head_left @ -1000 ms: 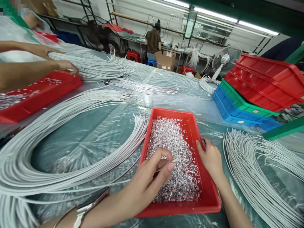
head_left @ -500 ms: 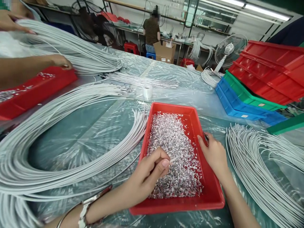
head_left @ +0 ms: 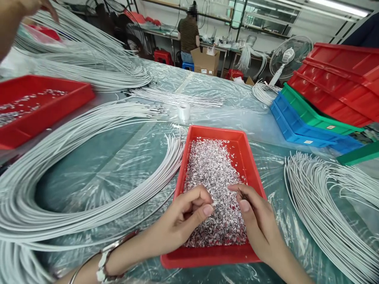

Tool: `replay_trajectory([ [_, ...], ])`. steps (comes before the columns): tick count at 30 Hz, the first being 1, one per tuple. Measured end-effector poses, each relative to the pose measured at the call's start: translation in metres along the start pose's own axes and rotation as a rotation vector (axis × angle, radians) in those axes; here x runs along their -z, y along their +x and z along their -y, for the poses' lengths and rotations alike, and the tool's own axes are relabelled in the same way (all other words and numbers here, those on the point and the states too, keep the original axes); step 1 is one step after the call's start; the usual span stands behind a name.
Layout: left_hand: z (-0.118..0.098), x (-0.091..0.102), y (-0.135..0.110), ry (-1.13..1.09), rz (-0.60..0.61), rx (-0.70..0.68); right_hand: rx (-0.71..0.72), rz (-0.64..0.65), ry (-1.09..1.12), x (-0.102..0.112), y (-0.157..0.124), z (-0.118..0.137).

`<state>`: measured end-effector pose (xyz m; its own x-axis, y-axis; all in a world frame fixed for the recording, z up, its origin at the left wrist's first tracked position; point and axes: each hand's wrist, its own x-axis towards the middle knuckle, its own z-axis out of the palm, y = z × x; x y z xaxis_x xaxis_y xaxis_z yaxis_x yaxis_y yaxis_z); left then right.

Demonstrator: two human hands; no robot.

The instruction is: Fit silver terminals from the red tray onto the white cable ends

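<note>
A red tray [head_left: 251, 157] in front of me holds a heap of small silver metal pieces [head_left: 211, 173]. My left hand [head_left: 186, 219] hovers over the heap's near end and pinches the tip of a thin white cable between thumb and forefinger. My right hand [head_left: 254, 223] is beside it over the tray's right side, thumb and forefinger closed in a pinch on something small and dark that I cannot make out. A large loop of white cables [head_left: 74, 173] curves from the left toward the tray.
More white cables [head_left: 325, 201] lie at the right. Stacked blue, green and red trays [head_left: 319, 110] stand at the back right. A second red tray [head_left: 44, 102] sits at the left, and a tape roll [head_left: 184, 111] beyond my tray. Another person's hand [head_left: 35, 8] lifts cables at the far left.
My right hand has come in from the tray's right rim toward my left hand. The other person's arms have left the left red tray and lifted the cable bundle.
</note>
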<state>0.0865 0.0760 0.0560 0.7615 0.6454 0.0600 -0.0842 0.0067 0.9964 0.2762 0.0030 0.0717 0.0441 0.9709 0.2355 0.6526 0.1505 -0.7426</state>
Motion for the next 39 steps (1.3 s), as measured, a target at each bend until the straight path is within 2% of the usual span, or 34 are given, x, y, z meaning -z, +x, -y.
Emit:
replay_trajectory([
  [8,0.003,0.0,0.0,-0.005,0.029,0.021,0.107,0.149,0.02,-0.005,-0.001,0.008],
  [21,-0.001,-0.001,-0.001,0.103,0.02,0.002,0.128,0.184,-0.005,-0.009,-0.001,0.011],
  [29,0.001,-0.002,-0.003,0.176,-0.013,-0.032,0.114,0.211,0.0,-0.008,-0.002,0.012],
  [39,0.007,-0.001,-0.003,0.313,-0.057,-0.102,0.008,0.228,0.039,-0.003,-0.003,0.017],
])
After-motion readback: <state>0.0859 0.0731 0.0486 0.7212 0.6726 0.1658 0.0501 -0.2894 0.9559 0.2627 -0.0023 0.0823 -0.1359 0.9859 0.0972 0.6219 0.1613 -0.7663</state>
